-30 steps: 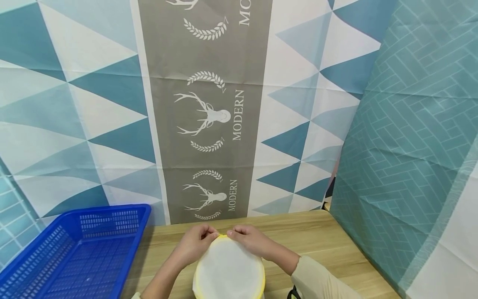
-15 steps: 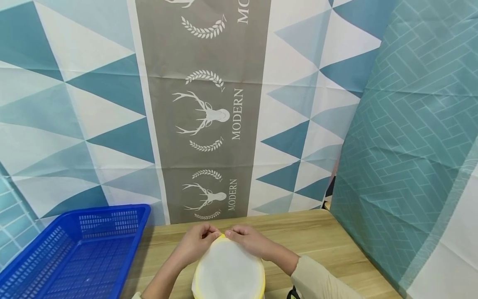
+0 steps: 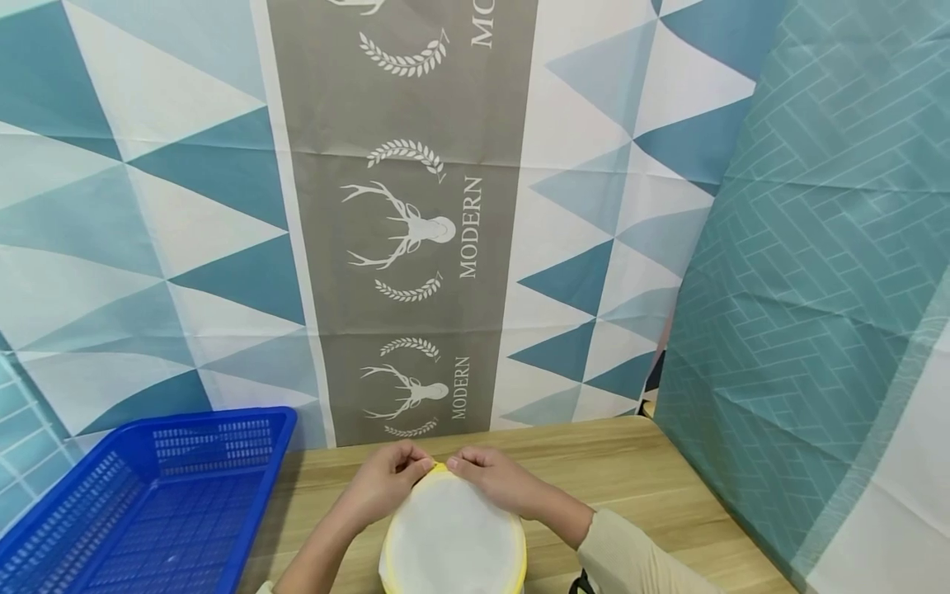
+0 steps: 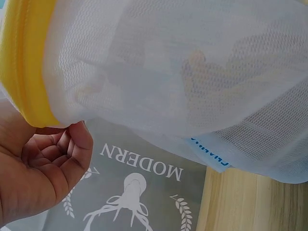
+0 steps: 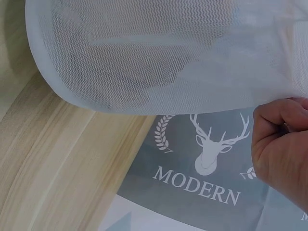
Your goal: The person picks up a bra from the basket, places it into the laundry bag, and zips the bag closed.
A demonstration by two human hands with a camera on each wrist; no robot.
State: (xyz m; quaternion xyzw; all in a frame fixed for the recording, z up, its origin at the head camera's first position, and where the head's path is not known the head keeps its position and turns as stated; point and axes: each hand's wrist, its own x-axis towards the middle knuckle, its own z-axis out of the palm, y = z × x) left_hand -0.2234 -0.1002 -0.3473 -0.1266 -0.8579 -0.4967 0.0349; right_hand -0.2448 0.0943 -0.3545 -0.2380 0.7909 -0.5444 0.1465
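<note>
A white mesh laundry bag (image 3: 454, 540) with yellow trim stands between my hands, its round end facing up in the head view. My left hand (image 3: 386, 485) pinches the yellow edge at the far side, thumb against curled fingers. Right beside it, my right hand (image 3: 505, 483) pinches the same edge. In the left wrist view a wide yellow band (image 4: 29, 62) runs round the bag's end, and a small white tag (image 4: 211, 155) with blue lettering hangs from its side. Something dim shows through the mesh. The right wrist view shows the bag's rounded other end (image 5: 120, 62).
To the left sits a blue plastic basket (image 3: 278, 487) with slotted walls. The wooden table (image 3: 616, 470) meets a patterned cloth (image 3: 416, 313) at the back and a teal cloth (image 3: 809, 272) on the right. A small dark object (image 3: 582, 583) lies near my right sleeve.
Both hands keep their pinch on the yellow edge at nearly the same spot. The head view has shifted very slightly.
</note>
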